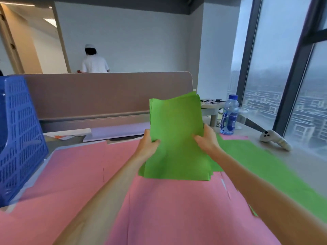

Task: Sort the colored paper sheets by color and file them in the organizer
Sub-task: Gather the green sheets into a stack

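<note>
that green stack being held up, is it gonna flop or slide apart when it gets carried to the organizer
Probably floppy: the green stack is thin sheets, held at both side edges by the left hand and right hand. It will likely fan apart, since its edges are already uneven. It looks light.

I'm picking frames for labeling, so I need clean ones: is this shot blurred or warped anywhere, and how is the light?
Head view: soft grey daylight from the window, no hard shadows or glare; the wide lens bows the blue organizer and window frames; the pink sheets and forearms smear near the bottom edge, while the green stack and both hands, left hand and right hand, stay fairly sharp.
</note>
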{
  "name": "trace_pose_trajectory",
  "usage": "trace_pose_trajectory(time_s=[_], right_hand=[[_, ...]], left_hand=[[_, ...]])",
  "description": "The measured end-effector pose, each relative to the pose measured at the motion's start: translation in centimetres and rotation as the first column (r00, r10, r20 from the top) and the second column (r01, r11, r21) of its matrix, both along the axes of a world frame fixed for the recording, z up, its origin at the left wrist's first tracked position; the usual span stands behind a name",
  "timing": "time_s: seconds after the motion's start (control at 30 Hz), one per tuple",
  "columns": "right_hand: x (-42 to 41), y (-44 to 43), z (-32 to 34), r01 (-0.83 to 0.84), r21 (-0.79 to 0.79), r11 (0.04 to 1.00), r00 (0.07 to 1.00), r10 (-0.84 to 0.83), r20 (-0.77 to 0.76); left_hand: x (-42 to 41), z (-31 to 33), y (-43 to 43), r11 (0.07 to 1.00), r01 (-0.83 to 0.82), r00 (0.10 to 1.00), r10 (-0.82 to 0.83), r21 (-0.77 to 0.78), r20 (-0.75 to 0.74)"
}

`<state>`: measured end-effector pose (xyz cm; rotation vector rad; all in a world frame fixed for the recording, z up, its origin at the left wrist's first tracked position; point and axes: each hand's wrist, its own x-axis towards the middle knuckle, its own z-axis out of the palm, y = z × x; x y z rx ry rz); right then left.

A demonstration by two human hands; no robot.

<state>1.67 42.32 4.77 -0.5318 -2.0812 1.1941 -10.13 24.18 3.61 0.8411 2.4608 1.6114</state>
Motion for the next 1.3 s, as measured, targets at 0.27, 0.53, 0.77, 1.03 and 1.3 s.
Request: trace_pose_trajectory(time_s=[0.27,0.53,0.77,1.03,1.3], right_hand=[[-0.3,8.4,-0.8,0.178,0.11,0.978,0.896,-0.207,0.392],[-2.8,4.8,-5.1,-0.047,0.307,0.95,0.793,-0.152,0.59],[-4.4,3.1,-4.5,-0.07,0.206,0.976,0.872,-0.041,0.489],[-0.7,8.5,-6.6,-0.057,0.389,0.92,0.61,-0.276,0.743],[-2.4,5.9,-4.7,-0.046,0.225,0.973,0.783,-0.105,0.613]], left_hand=[[-3.8,-1.6,2.6,0.924,-0.086,0.966,0.168,-0.371,0.195],[-7.1,-2.8,3.5,0.983,-0.11,0.894,0.164,-0.15,0.418],[-6.5,-3.2,3.3,0.99,-0.122,0.875,0.144,-0.077,0.462],[-6.1,-4.2,3.6,0.999,0.01,0.882,0.017,-0.054,0.47],[-5.6,-3.9,3.1,0.997,0.05,0.87,-0.018,-0.051,0.493]])
